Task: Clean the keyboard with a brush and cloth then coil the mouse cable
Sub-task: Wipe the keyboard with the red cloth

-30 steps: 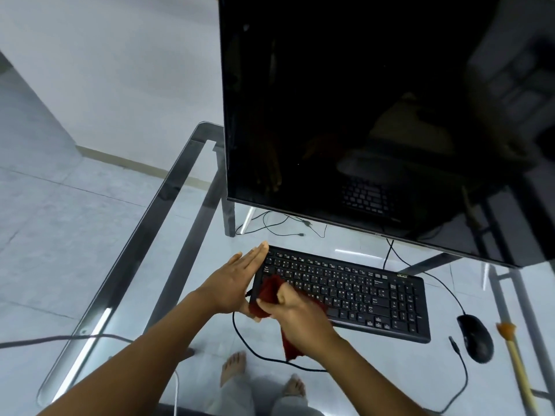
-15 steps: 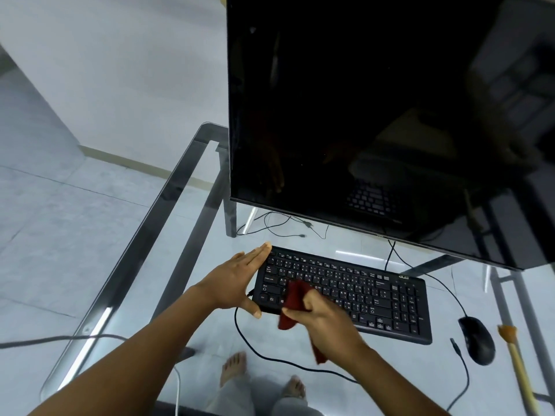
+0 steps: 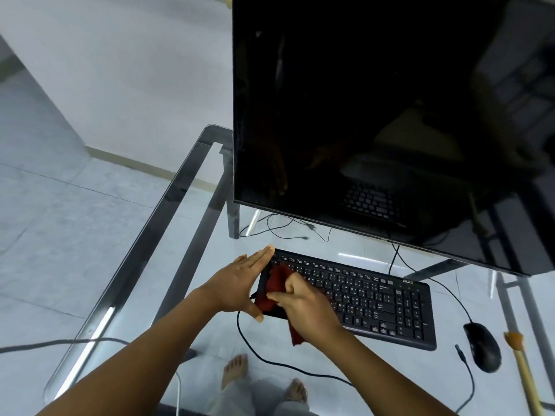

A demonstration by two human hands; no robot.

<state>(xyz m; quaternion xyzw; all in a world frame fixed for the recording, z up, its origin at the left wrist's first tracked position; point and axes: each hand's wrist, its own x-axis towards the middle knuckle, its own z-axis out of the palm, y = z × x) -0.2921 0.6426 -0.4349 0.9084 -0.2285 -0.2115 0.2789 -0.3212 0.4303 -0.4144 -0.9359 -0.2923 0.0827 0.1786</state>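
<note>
Head view is showing, nearest, the right hand (image 3: 303, 307) with its fingers curled shut around a dark red cloth (image 3: 274, 285). The cloth is bunching under the fingertips on the keyboard's left end, and a loose tail is hanging off the near edge below the palm. Half a second ago that hand was sitting a little further right along the keys with the cloth trailing lower; now it is pressing back at the left end, so the wiping is running in short strokes over this patch. In my judgement the cloth stage is only partway through, since the keys to the right of the knuckles are not being touched now.

Just left of the cloth, the left hand (image 3: 240, 283) is lying flat and open, fingers straight and together. Its palm is bracing the left edge of the keyboard (image 3: 360, 298) and its thumb is reaching down to the near corner. It is gripping nothing.

Well to the right of both hands, the mouse (image 3: 482, 346) is resting on the glass table (image 3: 144, 244). Its cable (image 3: 435, 283) is running uncoiled up behind the keyboard. The brush (image 3: 521, 364) is lying just beyond the mouse.

Farther off, past the fingertips, the dark monitor (image 3: 375, 115) is standing. No containers are showing anywhere.
</note>
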